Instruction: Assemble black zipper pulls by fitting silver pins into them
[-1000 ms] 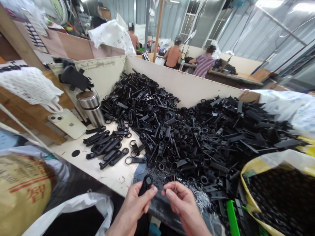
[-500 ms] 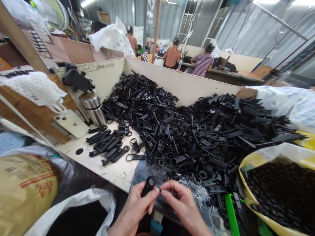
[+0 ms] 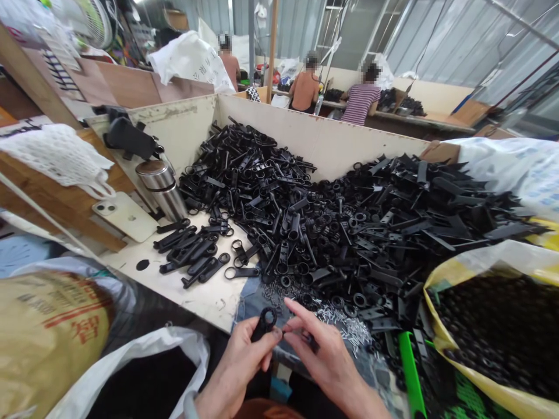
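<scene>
Two hands work just over the table's front edge, near its middle. The left hand (image 3: 244,355) holds one black ring-ended part (image 3: 264,322) upright between thumb and fingers, ring uppermost. The right hand (image 3: 325,352) comes in from the other side, thumb and fingertips just beside the left thumb, index finger stretched forward; whether it grips anything I cannot tell. A second ago the hands were farther apart and that index finger was curled; the thin brown rod then among its fingers no longer shows.

Beyond them, silver screws (image 3: 349,329), too many to count, lie near the front edge of the table (image 3: 209,299). Towards its left edge are roughly ten overlapping assembled black pieces (image 3: 192,250), one black disc (image 3: 142,265), one phone (image 3: 126,217) and one steel flask (image 3: 168,195). An uncountable heap of black parts (image 3: 297,215) spreads to the far edge. Past that, three people (image 3: 304,91) sit working.
</scene>
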`<state>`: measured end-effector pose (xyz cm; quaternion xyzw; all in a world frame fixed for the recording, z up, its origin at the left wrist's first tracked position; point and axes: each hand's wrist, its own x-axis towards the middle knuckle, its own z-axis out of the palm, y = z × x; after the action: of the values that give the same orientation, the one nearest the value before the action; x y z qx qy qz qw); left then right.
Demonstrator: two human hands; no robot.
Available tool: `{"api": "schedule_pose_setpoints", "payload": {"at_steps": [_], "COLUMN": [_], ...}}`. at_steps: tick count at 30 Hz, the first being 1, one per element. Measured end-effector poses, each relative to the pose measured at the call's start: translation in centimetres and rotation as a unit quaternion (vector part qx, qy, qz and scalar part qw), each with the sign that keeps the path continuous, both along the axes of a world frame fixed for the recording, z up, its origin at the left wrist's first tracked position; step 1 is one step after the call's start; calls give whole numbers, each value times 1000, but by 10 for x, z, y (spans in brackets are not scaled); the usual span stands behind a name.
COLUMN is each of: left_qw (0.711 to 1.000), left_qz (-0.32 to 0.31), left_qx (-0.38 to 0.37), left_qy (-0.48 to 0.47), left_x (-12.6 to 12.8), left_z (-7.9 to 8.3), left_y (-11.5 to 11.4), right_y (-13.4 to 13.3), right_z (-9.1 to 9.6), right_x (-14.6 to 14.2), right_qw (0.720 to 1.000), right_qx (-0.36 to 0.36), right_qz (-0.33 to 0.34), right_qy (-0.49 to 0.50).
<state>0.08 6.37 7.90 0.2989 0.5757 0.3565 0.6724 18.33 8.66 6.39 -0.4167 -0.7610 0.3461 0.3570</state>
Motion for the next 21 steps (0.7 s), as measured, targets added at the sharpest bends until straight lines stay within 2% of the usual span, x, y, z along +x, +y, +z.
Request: {"api": "schedule_pose_setpoints", "payload": {"at_steps": [6, 11, 14, 18, 21], "left_qw": [1000, 999, 994, 977, 968], "left_qz": [11, 32, 63, 107, 113], "left_qx": [-8, -3, -20, -82, -111], "left_qy": [-8, -28, -84, -167, -197], "left_x": [3, 6, 7, 10, 13], "left_z": [-1, -5, -3, 0, 0], "left_y": [0, 0, 0, 3, 6], "right_y": [-1, -7, -12, -15, -14], "right_z": [4, 3, 0, -2, -1], "right_x": [-2, -5, -7, -12, -15], "right_qw": [999, 994, 997, 990, 988], "right_qx": [36, 99, 71, -13, -7], "right_qz": [4, 3, -31, -136, -143], "right_qy": [5, -43, -21, 45, 63]}}
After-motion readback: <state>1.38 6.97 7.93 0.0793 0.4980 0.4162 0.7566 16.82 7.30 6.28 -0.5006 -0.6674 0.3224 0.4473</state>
